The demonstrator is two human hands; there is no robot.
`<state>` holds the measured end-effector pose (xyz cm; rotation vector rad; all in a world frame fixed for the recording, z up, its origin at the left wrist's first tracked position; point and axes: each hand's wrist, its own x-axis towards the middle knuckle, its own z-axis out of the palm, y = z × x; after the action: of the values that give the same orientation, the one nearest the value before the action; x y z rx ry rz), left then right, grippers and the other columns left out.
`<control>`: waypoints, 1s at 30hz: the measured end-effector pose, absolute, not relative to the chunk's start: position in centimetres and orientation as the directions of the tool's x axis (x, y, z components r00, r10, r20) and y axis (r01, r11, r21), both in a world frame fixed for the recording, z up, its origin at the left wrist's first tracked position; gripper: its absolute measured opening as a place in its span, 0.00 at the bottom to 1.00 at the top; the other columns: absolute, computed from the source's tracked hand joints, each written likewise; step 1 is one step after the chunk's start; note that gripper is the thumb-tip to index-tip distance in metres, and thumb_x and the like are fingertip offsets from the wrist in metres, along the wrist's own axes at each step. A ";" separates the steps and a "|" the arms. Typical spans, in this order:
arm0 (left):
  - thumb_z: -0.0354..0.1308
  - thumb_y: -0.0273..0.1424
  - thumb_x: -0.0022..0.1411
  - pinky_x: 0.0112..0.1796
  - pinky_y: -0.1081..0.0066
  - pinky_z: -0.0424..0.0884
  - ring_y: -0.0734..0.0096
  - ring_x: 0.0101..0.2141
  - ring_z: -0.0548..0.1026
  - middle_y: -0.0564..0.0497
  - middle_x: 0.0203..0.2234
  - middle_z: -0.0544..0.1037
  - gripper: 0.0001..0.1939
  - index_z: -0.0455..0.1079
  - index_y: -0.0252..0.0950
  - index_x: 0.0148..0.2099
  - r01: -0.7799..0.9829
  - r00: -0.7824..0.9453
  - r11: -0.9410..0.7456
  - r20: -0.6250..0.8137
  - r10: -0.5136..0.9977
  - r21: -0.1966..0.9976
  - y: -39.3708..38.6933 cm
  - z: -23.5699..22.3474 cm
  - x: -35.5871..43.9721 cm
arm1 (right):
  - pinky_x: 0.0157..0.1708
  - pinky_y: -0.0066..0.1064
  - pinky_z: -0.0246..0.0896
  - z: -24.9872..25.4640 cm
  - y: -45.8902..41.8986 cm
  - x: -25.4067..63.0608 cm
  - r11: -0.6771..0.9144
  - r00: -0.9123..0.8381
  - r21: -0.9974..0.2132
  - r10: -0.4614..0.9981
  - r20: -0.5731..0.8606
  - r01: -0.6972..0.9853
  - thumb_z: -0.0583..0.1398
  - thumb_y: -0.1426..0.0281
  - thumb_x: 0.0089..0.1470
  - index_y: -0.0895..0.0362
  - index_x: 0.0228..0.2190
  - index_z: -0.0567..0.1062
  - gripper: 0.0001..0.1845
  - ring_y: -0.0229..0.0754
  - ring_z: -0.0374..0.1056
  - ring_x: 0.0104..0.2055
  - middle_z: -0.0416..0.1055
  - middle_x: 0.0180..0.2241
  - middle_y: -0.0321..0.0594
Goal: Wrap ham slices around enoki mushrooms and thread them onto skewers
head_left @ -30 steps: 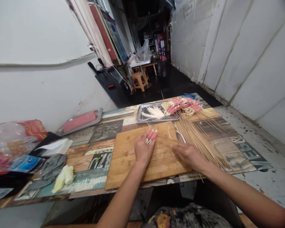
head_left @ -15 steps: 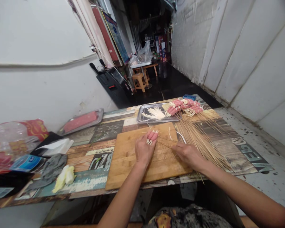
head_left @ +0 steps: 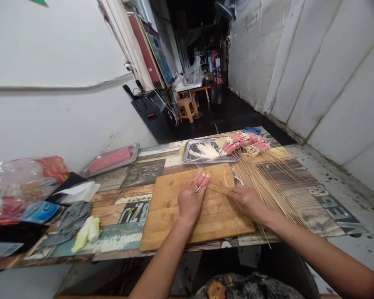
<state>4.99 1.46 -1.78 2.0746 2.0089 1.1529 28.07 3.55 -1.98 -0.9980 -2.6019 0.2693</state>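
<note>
Over the wooden cutting board [head_left: 165, 211], my left hand [head_left: 189, 200] is closed around several pink meat rolls [head_left: 202, 180] with pale enoki ends poking out. Thin bamboo skewers [head_left: 217, 187] run from the rolls to my right hand [head_left: 247, 201], whose fingers are pinched on them. A few enoki strands lie on the board's far right. Behind it, a metal tray [head_left: 187, 157] carries a bunch of enoki mushrooms [head_left: 207, 151]. Finished meat-and-enoki skewers [head_left: 243, 141] are piled at the tray's right side, and loose bamboo skewers [head_left: 268, 195] fan out beside my right hand.
Another tray [head_left: 135, 155] with a slab of pink meat [head_left: 110, 160] stands at the back left. On the left are plastic packaging [head_left: 28, 187], a grey cloth [head_left: 73, 222] and a piece of cabbage [head_left: 87, 233]. A blue packet [head_left: 252, 130] lies at the far edge.
The view has shifted slightly, so everything sits a little further right and lower. Both hands keep nearly the same pose on the rolls and skewers.
</note>
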 end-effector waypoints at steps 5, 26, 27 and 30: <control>0.58 0.28 0.62 0.52 0.68 0.73 0.68 0.49 0.77 0.55 0.53 0.75 0.17 0.73 0.46 0.53 0.866 -0.093 -0.159 0.466 0.880 0.474 1.4 -1.7 5.1 | 0.32 0.29 0.55 -2.6 4.1 27.9 0.771 -0.708 -0.196 0.636 0.307 0.607 0.52 0.78 0.61 0.57 0.37 0.74 0.11 0.40 0.62 0.35 0.70 0.32 0.39; 0.57 0.29 0.64 0.52 0.66 0.72 0.65 0.48 0.77 0.51 0.51 0.77 0.17 0.74 0.45 0.54 0.854 -0.084 -0.181 0.472 0.878 0.488 1.4 -1.1 5.2 | 0.32 0.31 0.58 -1.9 5.0 25.3 0.810 -0.751 -0.163 0.584 0.309 0.563 0.49 0.79 0.61 0.59 0.36 0.74 0.14 0.41 0.62 0.35 0.70 0.33 0.43; 0.57 0.29 0.64 0.52 0.66 0.73 0.65 0.48 0.77 0.52 0.51 0.77 0.17 0.73 0.45 0.54 0.857 -0.084 -0.178 0.471 0.878 0.483 1.4 -1.1 5.2 | 0.32 0.30 0.58 -2.0 5.1 25.1 0.815 -0.751 -0.157 0.577 0.323 0.558 0.49 0.79 0.61 0.59 0.36 0.74 0.14 0.41 0.62 0.35 0.70 0.33 0.43; 0.58 0.29 0.63 0.51 0.67 0.73 0.66 0.47 0.78 0.53 0.51 0.77 0.16 0.74 0.46 0.53 0.865 -0.091 -0.164 0.470 0.878 0.474 1.4 -1.2 5.2 | 0.32 0.30 0.57 -2.1 5.3 24.6 0.817 -0.745 -0.140 0.570 0.345 0.560 0.49 0.78 0.62 0.59 0.34 0.74 0.14 0.40 0.63 0.34 0.70 0.32 0.42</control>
<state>5.20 1.35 -1.18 2.1051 2.0198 1.1154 24.59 5.35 -2.06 -0.8507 -2.6262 0.0390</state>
